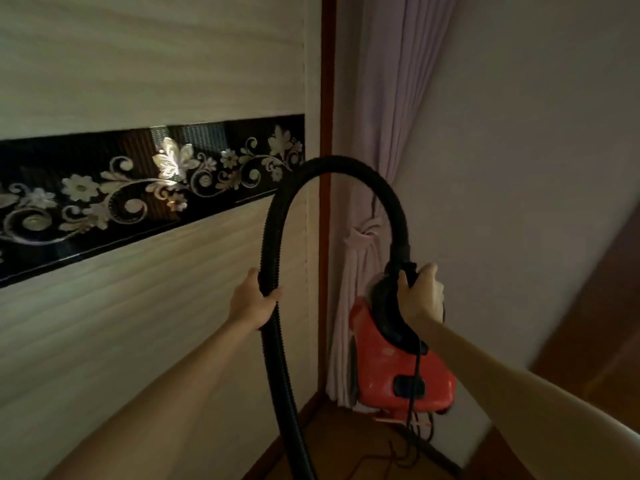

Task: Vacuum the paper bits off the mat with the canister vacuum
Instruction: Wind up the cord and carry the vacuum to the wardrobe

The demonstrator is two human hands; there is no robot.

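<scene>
Two hands: both raised in front, bare forearms coming in from the bottom edge.
Left hand (pixel 252 301): fingers curled round the hose, thumb on the near side, a firm grip on its left run.
Right hand (pixel 420 296): fingers wrapped over the black handle (pixel 388 317) at the top of the canister vacuum, holding it, knuckles toward the camera.
Canister vacuum (pixel 391 372): red body with black trim. It hangs under the right hand in the room corner, just in front of the curtain, and looks lifted clear of the floor.
Hose (pixel 332 164): black and ribbed. It rises from the left hand, arches over and drops into the vacuum's top right by the right hand. The lower run goes down past the left forearm and out of the bottom edge.
Cord (pixel 417 358): thin and black. It trails down over the red body, with loose loops on the floor beneath.
Curtain (pixel 381 98): pale pink, gathered with a knotted tie, hanging in the corner behind the vacuum.
Panel (pixel 138 306): light wood-grain surface on the left, crossed by a glossy black floral band (pixel 138 188).
Frame (pixel 327 81): dark red-brown upright strip between the panel and the curtain.
Wall (pixel 519 168): plain, on the right.
Floor (pixel 339 445): brown wood, dim.
</scene>
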